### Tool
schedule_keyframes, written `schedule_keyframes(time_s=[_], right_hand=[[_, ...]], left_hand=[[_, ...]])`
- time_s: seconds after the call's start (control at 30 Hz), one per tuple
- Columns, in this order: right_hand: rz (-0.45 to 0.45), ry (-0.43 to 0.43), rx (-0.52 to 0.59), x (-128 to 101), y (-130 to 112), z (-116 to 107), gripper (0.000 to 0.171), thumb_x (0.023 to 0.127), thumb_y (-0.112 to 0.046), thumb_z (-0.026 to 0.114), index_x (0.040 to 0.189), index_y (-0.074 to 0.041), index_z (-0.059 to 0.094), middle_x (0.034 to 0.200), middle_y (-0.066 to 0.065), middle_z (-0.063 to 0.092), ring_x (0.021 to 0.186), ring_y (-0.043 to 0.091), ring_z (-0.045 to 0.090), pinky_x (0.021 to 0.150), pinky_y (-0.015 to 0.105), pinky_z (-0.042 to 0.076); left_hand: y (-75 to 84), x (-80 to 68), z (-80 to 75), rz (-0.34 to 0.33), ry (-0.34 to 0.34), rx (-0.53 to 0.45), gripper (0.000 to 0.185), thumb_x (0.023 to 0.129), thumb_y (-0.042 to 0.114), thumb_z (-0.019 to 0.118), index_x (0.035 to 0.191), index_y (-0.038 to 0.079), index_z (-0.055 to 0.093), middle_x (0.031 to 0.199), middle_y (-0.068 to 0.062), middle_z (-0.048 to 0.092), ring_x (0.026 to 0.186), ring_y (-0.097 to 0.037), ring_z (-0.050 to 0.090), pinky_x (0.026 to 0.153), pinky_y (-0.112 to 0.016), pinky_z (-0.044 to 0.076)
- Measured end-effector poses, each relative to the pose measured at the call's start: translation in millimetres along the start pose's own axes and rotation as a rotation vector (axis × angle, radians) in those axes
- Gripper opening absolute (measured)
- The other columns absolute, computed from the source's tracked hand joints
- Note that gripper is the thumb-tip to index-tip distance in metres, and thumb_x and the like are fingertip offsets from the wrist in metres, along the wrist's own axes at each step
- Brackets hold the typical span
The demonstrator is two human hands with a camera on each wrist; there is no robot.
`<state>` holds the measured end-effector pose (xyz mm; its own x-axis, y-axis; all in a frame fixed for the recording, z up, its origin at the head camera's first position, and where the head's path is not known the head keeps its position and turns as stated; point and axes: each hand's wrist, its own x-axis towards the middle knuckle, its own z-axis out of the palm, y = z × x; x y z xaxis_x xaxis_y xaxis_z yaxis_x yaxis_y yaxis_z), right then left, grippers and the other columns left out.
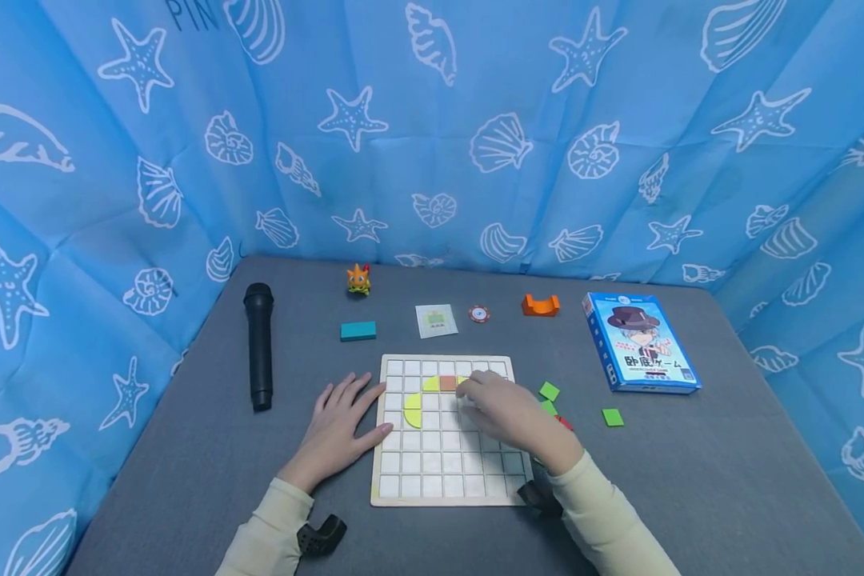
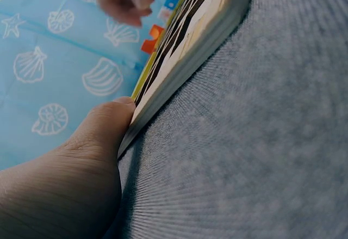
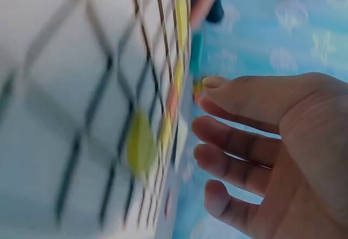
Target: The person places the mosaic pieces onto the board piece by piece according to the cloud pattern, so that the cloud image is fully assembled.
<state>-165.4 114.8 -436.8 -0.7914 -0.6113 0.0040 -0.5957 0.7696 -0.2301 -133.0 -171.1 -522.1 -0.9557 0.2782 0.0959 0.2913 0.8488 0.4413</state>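
A white gridded board [image 1: 410, 463] lies before me. On it are yellow quarter-round pieces [image 1: 413, 410] and a brownish-orange square tile [image 1: 448, 384]. My left hand [image 1: 336, 434] rests at the board's left side, fingers spread, with the thumb [image 2: 117, 108] touching the edge. Over the board's upper right part hovers my right hand [image 1: 502, 406], its fingers loosely bent. In the right wrist view nothing shows between its thumb and fingers. A blurred yellow piece [image 3: 141, 143] sits on the grid near that hand, hidden behind it in the head view.
Green square tiles [image 1: 612, 418] and a red piece [image 1: 565, 422] lie right of the board. Farther right is a blue game box [image 1: 644, 344]. A black microphone [image 1: 260, 346] lies left. Behind stand a teal block [image 1: 358, 331], card [image 1: 436, 321], chip [image 1: 478, 314], orange holder [image 1: 540, 306] and small figure [image 1: 358, 279].
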Motion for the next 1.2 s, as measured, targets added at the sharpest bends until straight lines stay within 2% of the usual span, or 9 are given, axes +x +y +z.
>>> schedule_keyframes(time_s=[0.07, 0.2, 0.37, 0.5, 0.77, 1.0, 1.2], right_hand=[[0.077, -0.010, 0.011, -6, 14, -8, 0.025, 0.088, -0.018, 0.070, 0.112, -0.013, 0.067, 0.101, -0.001, 0.064, 0.087, 0.012, 0.056, 0.077, 0.031, 0.053], [0.168, -0.004, 0.010, -22, 43, -18, 0.026, 0.088, -0.015, 0.070, 0.112, -0.009, 0.066, 0.102, 0.005, 0.063, 0.087, 0.017, 0.056, 0.078, 0.037, 0.054], [0.242, -0.012, 0.039, -37, 76, -21, 0.027, 0.088, -0.015, 0.070, 0.113, -0.007, 0.065, 0.105, 0.009, 0.063, 0.091, 0.021, 0.058, 0.081, 0.042, 0.054], [0.290, -0.029, 0.075, -43, 93, -20, 0.029, 0.088, -0.014, 0.069, 0.115, -0.005, 0.064, 0.107, 0.010, 0.062, 0.092, 0.022, 0.058, 0.083, 0.045, 0.053], [0.299, -0.034, 0.085, -46, 103, -16, 0.031, 0.088, -0.013, 0.069, 0.116, -0.003, 0.063, 0.108, 0.012, 0.062, 0.095, 0.024, 0.059, 0.085, 0.047, 0.052], [0.300, -0.056, 0.081, -46, 105, -14, 0.029, 0.089, -0.012, 0.067, 0.116, -0.002, 0.063, 0.106, 0.012, 0.063, 0.090, 0.022, 0.059, 0.083, 0.047, 0.052], [0.308, -0.072, 0.086, -45, 106, -14, 0.027, 0.090, -0.012, 0.066, 0.115, -0.003, 0.064, 0.105, 0.010, 0.063, 0.091, 0.022, 0.059, 0.083, 0.047, 0.052]], left_hand=[[-0.1, 0.1, -0.1, 0.000, 0.002, -0.005, 0.069, 0.090, 0.065, 0.048, 0.149, 0.031, 0.036, 0.156, -0.002, 0.029, 0.145, -0.029, 0.019, 0.113, -0.058, 0.012], [0.3, 0.0, 0.1, 0.000, -0.001, -0.011, 0.068, 0.090, 0.064, 0.049, 0.149, 0.031, 0.036, 0.156, -0.003, 0.029, 0.145, -0.029, 0.019, 0.113, -0.058, 0.012], [0.0, -0.1, 0.7, -0.003, -0.008, -0.011, 0.069, 0.090, 0.065, 0.047, 0.149, 0.032, 0.035, 0.156, -0.002, 0.029, 0.145, -0.029, 0.019, 0.113, -0.058, 0.012], [-0.8, 0.2, 1.4, -0.003, -0.006, -0.001, 0.069, 0.090, 0.067, 0.045, 0.149, 0.032, 0.035, 0.156, -0.002, 0.029, 0.145, -0.029, 0.019, 0.113, -0.058, 0.012], [-1.1, 0.2, 1.1, 0.004, 0.003, -0.010, 0.069, 0.090, 0.066, 0.046, 0.149, 0.032, 0.036, 0.156, -0.002, 0.029, 0.145, -0.029, 0.019, 0.113, -0.058, 0.012], [-0.9, -0.2, 0.8, 0.003, 0.005, -0.005, 0.069, 0.090, 0.066, 0.046, 0.149, 0.032, 0.036, 0.156, -0.002, 0.029, 0.145, -0.029, 0.019, 0.113, -0.058, 0.012], [0.3, -0.8, 0.8, 0.015, 0.034, 0.003, 0.070, 0.089, 0.063, 0.051, 0.148, 0.028, 0.038, 0.154, -0.005, 0.032, 0.144, -0.031, 0.021, 0.112, -0.060, 0.014]])
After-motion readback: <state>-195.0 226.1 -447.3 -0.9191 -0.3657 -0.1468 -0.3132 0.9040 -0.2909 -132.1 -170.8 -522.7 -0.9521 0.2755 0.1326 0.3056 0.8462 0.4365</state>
